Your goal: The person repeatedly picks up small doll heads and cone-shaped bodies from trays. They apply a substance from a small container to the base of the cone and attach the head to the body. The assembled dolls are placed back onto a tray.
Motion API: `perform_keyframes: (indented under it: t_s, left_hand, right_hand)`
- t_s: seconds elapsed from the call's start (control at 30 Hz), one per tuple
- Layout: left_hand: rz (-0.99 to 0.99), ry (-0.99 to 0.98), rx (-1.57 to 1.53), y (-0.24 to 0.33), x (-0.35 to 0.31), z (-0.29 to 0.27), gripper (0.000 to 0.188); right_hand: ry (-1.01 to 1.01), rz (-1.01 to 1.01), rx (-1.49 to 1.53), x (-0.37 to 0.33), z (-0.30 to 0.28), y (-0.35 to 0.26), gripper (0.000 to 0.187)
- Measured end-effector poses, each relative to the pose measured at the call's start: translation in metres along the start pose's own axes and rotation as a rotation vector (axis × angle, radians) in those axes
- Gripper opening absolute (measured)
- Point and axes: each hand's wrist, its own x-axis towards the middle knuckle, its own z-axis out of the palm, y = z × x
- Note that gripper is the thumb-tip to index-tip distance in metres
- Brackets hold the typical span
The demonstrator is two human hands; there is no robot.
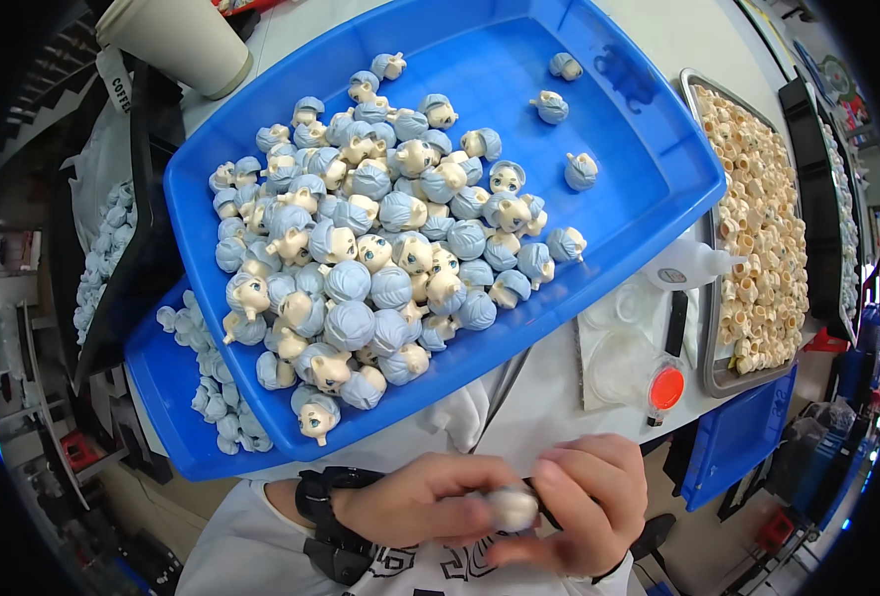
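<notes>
Close to my body, my left hand (415, 502) is closed on a small doll head (513, 510), pale and bluish and smeared by motion. My right hand (594, 502) is curled right beside it, the fingers bent and the thumb underneath. A dark, thin thing shows between the right fingers and the doll head; its kind is hidden. Beyond my hands a large blue tray (619, 233) holds a heap of doll heads (370, 209) with light-blue hair and painted faces. A few lie apart on its right side.
A second blue tray (162, 397) with light-blue pieces sits partly under the first. To the right are a white squeeze bottle (683, 266), a clear container with a red cap (666, 388) and a metal tray (710, 372) of cream-coloured pieces. A paper cup (177, 45) stands back left.
</notes>
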Motion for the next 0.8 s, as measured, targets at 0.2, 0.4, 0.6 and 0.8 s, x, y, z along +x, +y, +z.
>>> perform_keyframes:
  t_s: [0.2,0.4,0.6,0.8]
  left_hand:
    - [0.389,0.045,-0.625,0.008,0.007,0.013,0.071]
    - [0.064,0.001,-0.339,0.010,0.004,0.005,0.049]
    - [-0.124,-0.023,-0.259,0.013,0.008,0.005,0.039]
    - [0.001,0.058,0.188,0.011,0.008,-0.003,0.037]
  right_hand:
    - [0.311,-0.016,-0.133,-0.034,-0.052,0.000,0.065]
    - [0.329,0.824,-0.749,-0.045,-0.128,0.089,0.037]
    - [0.111,0.712,-0.809,-0.052,-0.125,0.121,0.035]
    - [0.140,0.727,-0.788,-0.042,-0.115,0.108,0.033]
